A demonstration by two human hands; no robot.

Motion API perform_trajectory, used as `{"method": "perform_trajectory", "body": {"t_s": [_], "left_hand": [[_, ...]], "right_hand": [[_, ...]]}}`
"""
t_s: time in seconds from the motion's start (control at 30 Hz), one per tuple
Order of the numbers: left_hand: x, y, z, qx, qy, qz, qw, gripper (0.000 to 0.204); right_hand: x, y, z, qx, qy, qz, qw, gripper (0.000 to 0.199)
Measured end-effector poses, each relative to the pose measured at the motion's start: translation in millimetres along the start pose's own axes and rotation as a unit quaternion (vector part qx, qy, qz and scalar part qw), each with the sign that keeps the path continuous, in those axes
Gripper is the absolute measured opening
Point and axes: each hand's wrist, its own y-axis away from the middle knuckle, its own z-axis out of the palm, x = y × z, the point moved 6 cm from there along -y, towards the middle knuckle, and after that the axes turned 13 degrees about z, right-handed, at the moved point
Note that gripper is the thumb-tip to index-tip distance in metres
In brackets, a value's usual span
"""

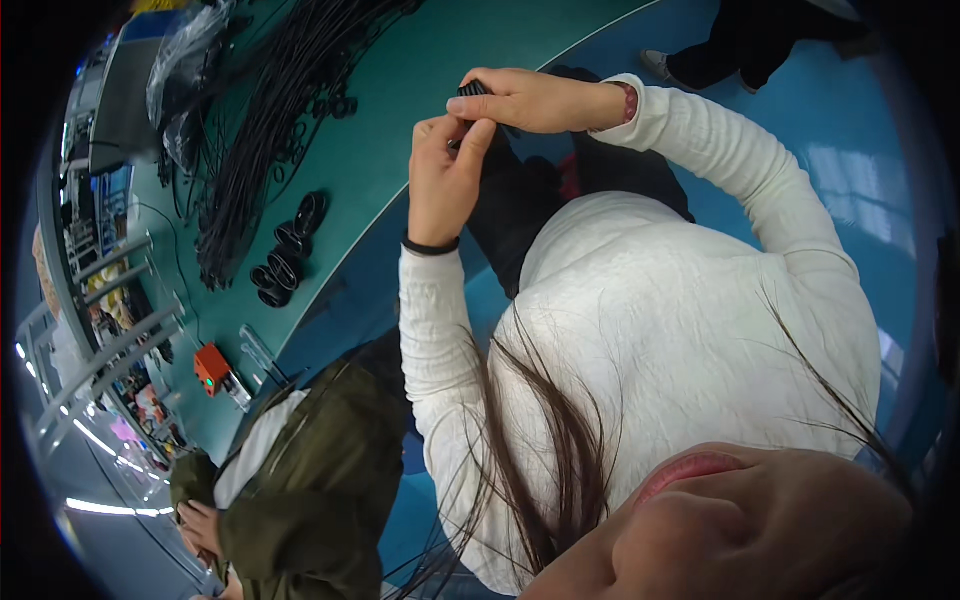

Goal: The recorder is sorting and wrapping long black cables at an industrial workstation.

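Note:
Both of my hands meet above my lap, just off the edge of the green table. Between them is a small bundle of black cable, its strands lying side by side like ribs. My right hand closes round it from the right, thumb pressed across the front. My left hand, with a black band at the wrist, pinches its lower end with thumb and bent fingers. Much of the bundle is hidden by the fingers.
Long loose black cables spread over the table, with several coiled cables nearer its edge. An orange device with a green light stands farther left. A co-worker in an olive jacket sits at lower left; another person's dark-trousered legs show at upper right.

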Motion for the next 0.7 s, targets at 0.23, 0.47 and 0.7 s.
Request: {"method": "perform_trajectory", "body": {"t_s": [0.23,0.47,0.7], "left_hand": [[-4,8,27,0.000,0.350,-0.175,0.920,0.021],[-15,16,21,-0.074,0.267,-0.076,0.958,0.019],[-31,14,8,-0.039,0.264,-0.038,0.963,0.015]], "right_hand": [[1,5,10,-0.010,-0.068,-0.013,0.998,0.048],[-19,13,7,-0.046,-0.041,0.009,0.998,0.048],[-39,-23,10,-0.106,0.167,0.041,0.979,0.042]]}}
